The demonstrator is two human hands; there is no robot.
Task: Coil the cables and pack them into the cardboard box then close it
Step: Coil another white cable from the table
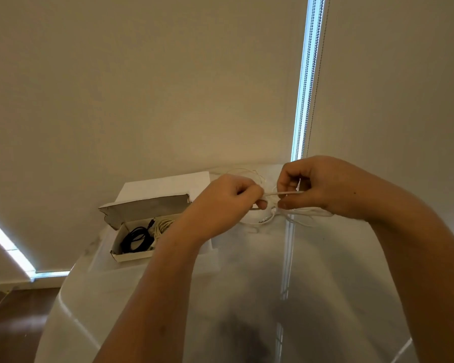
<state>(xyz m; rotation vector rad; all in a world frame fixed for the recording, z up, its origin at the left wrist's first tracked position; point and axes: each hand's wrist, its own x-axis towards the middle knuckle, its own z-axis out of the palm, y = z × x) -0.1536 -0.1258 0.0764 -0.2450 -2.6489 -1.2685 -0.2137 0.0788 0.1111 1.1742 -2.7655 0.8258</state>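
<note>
a thin, pale white cable (283, 193) runs taut and straight between the two hands above a glossy white counter (247, 271) with a rounded near edge. the left hand (228, 197) has its grip pinched shut on one end of that stretch, fingers curled into a loose fist; the right hand (315, 187) pinches the other end between thumb and fingertips, the grip narrow and closed on the cable. more of the same cable lies in slack loops (249, 174) on the counter behind and beneath the hands. just left of the left forearm sits a long, shallow cardboard box (131, 255), matte grey-white, its hinged lid (147, 208) standing open at the back. inside it lie a black coiled cable (136, 238) and a cream coiled cable (163, 225) side by side. the counter in front of the hands is bare and reflective. plain cream roller blinds (142, 87) fill the background, a bead chain (306, 100) hanging down a bright gap between them. dark wooden floor (16, 323) shows at the lower left.
</note>
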